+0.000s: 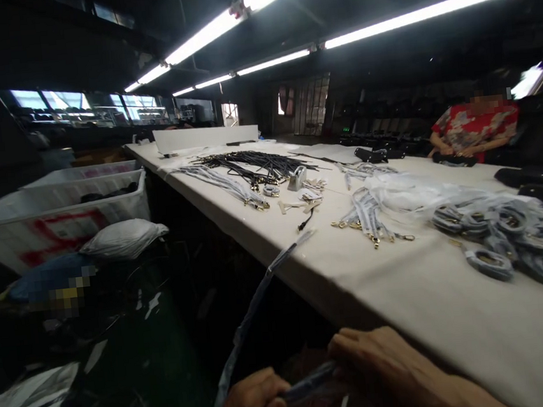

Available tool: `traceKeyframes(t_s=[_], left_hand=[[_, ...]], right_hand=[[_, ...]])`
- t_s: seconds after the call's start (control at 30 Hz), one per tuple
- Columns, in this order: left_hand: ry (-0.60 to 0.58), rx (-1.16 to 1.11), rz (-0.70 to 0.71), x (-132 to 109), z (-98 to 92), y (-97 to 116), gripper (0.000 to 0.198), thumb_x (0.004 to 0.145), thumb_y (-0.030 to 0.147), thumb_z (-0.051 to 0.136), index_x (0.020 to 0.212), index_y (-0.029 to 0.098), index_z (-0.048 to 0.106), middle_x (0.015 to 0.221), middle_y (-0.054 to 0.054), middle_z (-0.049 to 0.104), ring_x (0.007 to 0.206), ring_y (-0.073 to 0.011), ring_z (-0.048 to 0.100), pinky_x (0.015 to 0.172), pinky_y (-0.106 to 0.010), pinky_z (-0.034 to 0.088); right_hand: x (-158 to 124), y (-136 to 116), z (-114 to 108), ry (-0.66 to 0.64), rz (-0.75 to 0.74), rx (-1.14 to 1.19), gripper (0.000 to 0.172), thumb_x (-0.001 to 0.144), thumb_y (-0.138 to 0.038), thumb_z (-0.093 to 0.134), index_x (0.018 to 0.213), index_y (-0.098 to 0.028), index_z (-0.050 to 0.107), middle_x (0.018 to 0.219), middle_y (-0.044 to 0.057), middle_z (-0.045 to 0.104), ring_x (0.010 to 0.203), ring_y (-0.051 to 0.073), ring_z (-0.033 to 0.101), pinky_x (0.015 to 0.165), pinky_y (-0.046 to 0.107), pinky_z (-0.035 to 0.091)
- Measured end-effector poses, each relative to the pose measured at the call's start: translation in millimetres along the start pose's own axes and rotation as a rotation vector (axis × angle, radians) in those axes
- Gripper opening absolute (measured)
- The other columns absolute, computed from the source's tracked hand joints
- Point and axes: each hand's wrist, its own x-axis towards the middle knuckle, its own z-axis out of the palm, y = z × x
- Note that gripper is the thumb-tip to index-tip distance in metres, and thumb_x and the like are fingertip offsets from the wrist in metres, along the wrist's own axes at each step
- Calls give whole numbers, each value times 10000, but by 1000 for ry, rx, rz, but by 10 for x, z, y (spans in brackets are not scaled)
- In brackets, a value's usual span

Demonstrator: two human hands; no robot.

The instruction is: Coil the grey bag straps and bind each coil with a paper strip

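Note:
My left hand [255,402] is closed round a long dark strap in clear plastic wrapping [250,317] near the bottom of the view. From there the strap runs up and its far end lies over the table edge. A short stretch of it spans to my right hand [372,354], whose bent fingers grip it too. Both hands are low, beside the near edge of the long pale table [404,280]. Further along lie wrapped straps with gold-coloured clasps [366,213].
Coiled wrapped straps [491,262] pile at the right beside clear plastic bags [405,194]. Dark straps [258,163] heap farther back, near a tape dispenser-like metal piece [296,178]. White bins [84,202] stand left. A person in a red patterned top [478,126] works across the table.

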Motion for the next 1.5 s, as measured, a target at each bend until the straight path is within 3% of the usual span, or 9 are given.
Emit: traceKeyframes(t_s=[0.3,0.4,0.5,0.73,0.9,1.13,1.27,1.37,1.5], left_hand=[[-132,-40,165,1013,494,288,115,879,274,669,903,173,719,859,-38,742,806,-171,661,785,-241,468],[-128,-205,7,1084,484,332,204,835,275,718,1022,196,690,915,-12,734,820,-152,657,745,-214,473],[-312,-316,-134,1077,410,268,207,934,295,573,1110,226,658,900,17,733,741,-116,654,644,-184,462],[-223,-308,157,1341,495,304,345,1016,370,396,1141,171,650,909,-47,714,770,-158,647,724,-238,469],[-273,-507,77,1435,278,341,408,947,363,557,1326,212,547,1051,-50,683,890,-185,632,770,-262,478],[-414,-559,56,1519,348,322,525,1008,532,332,1038,135,675,735,-21,633,662,-138,587,646,-246,461],[-357,-442,155,1611,374,363,414,1023,435,361,1058,135,643,769,-23,634,652,-132,580,611,-231,450],[-187,-106,348,1655,333,313,290,1003,294,397,1020,126,632,822,-48,660,674,-142,583,590,-235,423],[54,370,665,1727,227,274,324,998,165,313,928,136,627,660,-20,586,590,-140,521,531,-263,363]], right_hand=[[-224,373,37,-158,137,-179,134,821,-77,541,808,-198,599,708,19,697,509,165,604,470,299,137],[-284,541,-97,-114,165,-92,95,832,-118,555,807,-203,587,708,16,690,547,163,607,486,273,199],[-339,609,-319,-72,161,42,58,869,-194,555,838,-227,590,700,-8,664,577,148,587,510,253,252],[-168,362,-458,-111,151,238,183,922,-214,458,759,-213,542,585,-23,539,459,101,366,449,255,194],[-227,518,-546,5,151,212,76,890,-313,595,922,-250,568,621,-38,572,494,106,417,475,241,225],[-203,471,-674,-66,160,306,130,938,-310,515,923,-242,625,693,-4,662,522,122,512,506,221,328],[-209,520,-652,1,167,339,186,891,-343,606,1053,-259,643,783,7,687,636,155,590,599,238,422],[-234,573,-703,74,260,440,517,808,-460,711,1269,-277,565,992,38,687,802,194,628,676,256,467],[-232,580,-683,-76,361,820,517,984,-593,347,1077,-199,667,972,60,688,758,166,598,627,245,456]])
